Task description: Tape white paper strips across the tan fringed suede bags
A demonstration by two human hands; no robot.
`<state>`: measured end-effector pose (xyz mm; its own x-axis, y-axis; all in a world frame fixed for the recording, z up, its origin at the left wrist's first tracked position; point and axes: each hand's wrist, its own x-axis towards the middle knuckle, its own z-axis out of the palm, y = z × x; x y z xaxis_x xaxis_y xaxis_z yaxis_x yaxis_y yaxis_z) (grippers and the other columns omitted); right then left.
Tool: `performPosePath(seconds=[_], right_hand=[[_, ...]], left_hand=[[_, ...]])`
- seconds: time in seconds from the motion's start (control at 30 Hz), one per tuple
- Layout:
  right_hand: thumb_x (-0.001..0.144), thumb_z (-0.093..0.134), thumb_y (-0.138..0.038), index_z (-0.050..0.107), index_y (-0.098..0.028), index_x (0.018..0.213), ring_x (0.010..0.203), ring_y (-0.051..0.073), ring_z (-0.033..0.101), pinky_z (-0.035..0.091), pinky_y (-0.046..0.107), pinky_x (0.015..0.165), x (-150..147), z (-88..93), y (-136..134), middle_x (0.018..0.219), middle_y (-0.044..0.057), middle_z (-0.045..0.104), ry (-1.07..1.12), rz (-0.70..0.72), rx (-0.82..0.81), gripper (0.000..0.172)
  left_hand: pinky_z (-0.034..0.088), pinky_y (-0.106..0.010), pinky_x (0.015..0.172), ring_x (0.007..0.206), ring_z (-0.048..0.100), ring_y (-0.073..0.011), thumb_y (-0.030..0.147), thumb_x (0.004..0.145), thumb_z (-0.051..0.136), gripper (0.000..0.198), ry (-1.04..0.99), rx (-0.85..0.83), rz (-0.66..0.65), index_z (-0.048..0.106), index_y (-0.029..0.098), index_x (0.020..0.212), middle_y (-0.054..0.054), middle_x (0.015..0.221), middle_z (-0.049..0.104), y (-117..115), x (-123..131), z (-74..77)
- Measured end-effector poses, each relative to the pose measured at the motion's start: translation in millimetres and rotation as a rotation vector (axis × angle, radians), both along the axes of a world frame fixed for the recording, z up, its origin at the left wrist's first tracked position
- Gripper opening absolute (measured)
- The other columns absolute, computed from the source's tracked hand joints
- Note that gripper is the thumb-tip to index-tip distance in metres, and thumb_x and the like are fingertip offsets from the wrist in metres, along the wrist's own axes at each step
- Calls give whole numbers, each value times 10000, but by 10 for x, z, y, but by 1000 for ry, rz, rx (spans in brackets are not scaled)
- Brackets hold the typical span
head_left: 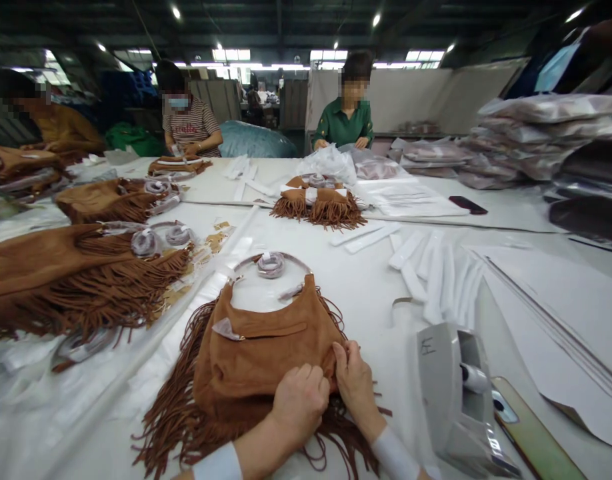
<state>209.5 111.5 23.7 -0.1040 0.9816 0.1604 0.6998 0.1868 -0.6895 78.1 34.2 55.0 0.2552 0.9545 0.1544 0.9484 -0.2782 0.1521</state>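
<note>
Left of the fringed suede shoulder bag (256,370) at my hands, another brown fringed bag (46,260) lies on the white table (369,273), with a third fringed bag (99,200) farther back. Tan paper scraps (219,237) are strewn nearer to my shoulder bag, behind its left side. It lies directly before me, front up, its fringe spread over both sides; a wrapped strap coil (271,265) sits within the loop of its handle (302,264). My left hand (302,402) has its fingers curled down, closed on the suede at the bag's lower right. Beyond the handle rests a folded fringed bag (331,210), before a co-worker in green (345,123). My right hand (355,380) grips the bag's right edge, thumb on the front, fingers mostly hidden behind. Right of the bag come a grey tape dispenser (439,393), white strips (446,273) behind it, then a phone (541,433) and, farthest right, white sheets (571,300).
</note>
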Motion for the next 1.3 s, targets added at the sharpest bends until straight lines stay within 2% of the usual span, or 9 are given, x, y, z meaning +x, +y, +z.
performPosePath(seconds=[0.1,0.2,0.3,0.37,0.5,0.77,0.93,1.13,1.3], right_hand=[[936,352,-549,546,-177,1015,726,252,637,488,370,628,76,140,-34,827,103,658,-44,140,280,427],[937,468,-417,577,-185,1068,894,231,623,503,382,793,118,360,-83,961,109,660,-50,506,597,288],[950,472,-348,584,-181,1062,831,192,620,508,334,762,80,573,-136,901,77,669,-67,814,601,231],[939,493,-381,576,-162,1086,820,195,615,506,331,746,22,657,-160,903,83,670,-116,887,568,276],[932,514,-361,604,-170,1015,758,183,587,477,319,695,-129,642,-178,851,71,653,-200,911,586,227],[987,357,-238,544,-194,724,632,149,506,397,280,610,-362,518,-262,685,18,542,-272,778,455,325],[986,371,-286,578,-151,1038,758,183,555,428,306,675,-522,502,-470,870,80,611,-248,757,593,252],[970,383,-203,574,-174,905,685,171,533,415,292,635,-770,466,-610,762,47,578,-272,739,494,204],[983,315,-202,524,-200,800,641,158,544,395,270,597,-844,503,-503,706,24,573,-308,800,371,277]], left_hand=[[396,-315,581,713,532,-188,100,823,516,102,6,10,8,553,177,767,-31,763,566,15,4,9],[406,-316,627,741,547,-181,154,889,488,107,-11,-16,9,570,173,823,-32,787,587,4,-50,91],[413,-328,707,793,562,-188,271,913,516,99,-90,-118,11,570,189,925,-27,836,620,-108,-277,244],[411,-342,744,827,571,-207,406,849,620,307,-149,-205,80,539,199,1061,-27,882,638,-245,-540,349],[392,-377,806,934,558,-261,545,631,785,758,-151,-286,297,465,196,1222,-52,1003,632,-519,-1066,460],[376,-323,773,903,528,-204,378,863,614,173,-146,-248,228,585,207,856,-15,922,598,-459,-1029,416],[391,-271,739,804,543,-160,352,940,477,294,-302,-337,129,615,172,753,-26,818,609,-292,-1147,395],[409,-205,591,584,518,-99,356,964,321,420,-755,-821,-55,618,127,774,4,632,566,45,-1515,267],[349,-163,533,546,454,-66,274,791,622,136,-770,-877,-122,638,141,769,58,601,542,223,-1640,43]])
